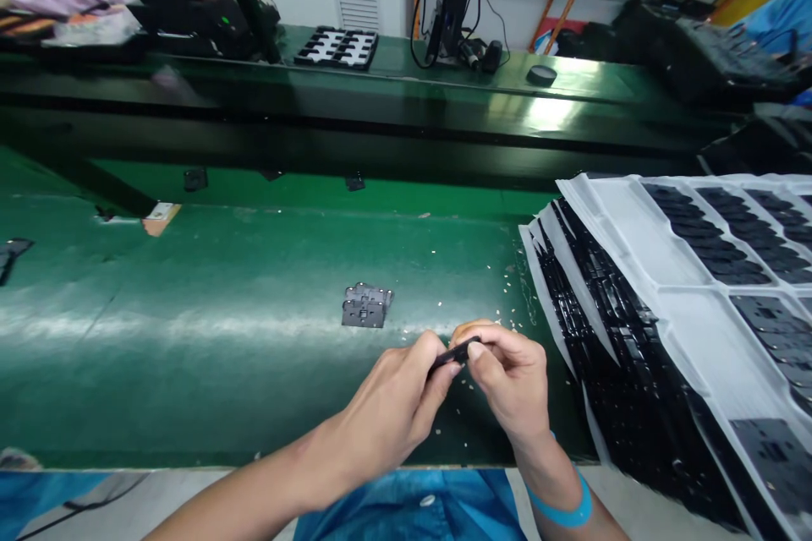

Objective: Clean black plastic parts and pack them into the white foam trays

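Note:
A small flat black plastic part [454,353] is held between my two hands, low over the green bench. My left hand [406,380] pinches its left end between thumb and fingers. At the other end, my right hand [507,363] grips it with the thumb on the near face. The part is seen nearly edge-on, so its faces are mostly hidden. Beyond my left hand lies a small pile of similar black plastic parts [364,306], overlapping each other on the bench.
Stacked white trays [666,287] with rows of black parts stand at right. Tiny pale bits [507,296] are scattered on the green bench [222,338]. On the raised shelf sit a black-and-white tray [337,46] and a round black object [541,75]. A dark post [82,161] slants at left.

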`<state>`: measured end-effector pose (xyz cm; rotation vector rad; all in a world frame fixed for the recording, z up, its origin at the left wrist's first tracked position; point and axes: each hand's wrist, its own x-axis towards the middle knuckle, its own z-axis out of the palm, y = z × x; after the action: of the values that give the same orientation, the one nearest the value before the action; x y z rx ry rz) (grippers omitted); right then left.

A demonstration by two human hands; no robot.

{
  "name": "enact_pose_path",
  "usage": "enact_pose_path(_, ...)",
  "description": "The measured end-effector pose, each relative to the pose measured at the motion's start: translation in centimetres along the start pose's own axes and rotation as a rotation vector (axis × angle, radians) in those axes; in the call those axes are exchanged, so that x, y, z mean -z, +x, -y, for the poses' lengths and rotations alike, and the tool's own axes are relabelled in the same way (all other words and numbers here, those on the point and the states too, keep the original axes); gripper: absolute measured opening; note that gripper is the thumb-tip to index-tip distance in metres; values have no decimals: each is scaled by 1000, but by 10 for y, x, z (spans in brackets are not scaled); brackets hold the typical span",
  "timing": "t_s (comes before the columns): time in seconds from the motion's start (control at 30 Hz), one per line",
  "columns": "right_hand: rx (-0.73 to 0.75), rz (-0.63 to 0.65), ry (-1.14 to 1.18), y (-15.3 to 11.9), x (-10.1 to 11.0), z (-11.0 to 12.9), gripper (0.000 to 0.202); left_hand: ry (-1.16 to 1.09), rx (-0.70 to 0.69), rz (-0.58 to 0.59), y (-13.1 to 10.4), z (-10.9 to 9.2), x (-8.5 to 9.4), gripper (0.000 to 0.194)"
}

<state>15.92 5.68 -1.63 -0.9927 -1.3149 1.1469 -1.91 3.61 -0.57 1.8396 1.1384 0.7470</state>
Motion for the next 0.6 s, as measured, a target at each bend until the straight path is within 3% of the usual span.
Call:
enact_pose_path(0.17,-56,10,10,2,2,-5,19,-35,67,5,6,3,3,22)
enact_pose_path(0.37,-135,84,86,5,11,-8,17,-37,48,23,16,7,5,22)
enact_pose_path(0.6,-138,35,36,8,12,-12,12,-13,39,50,17,8,2,24)
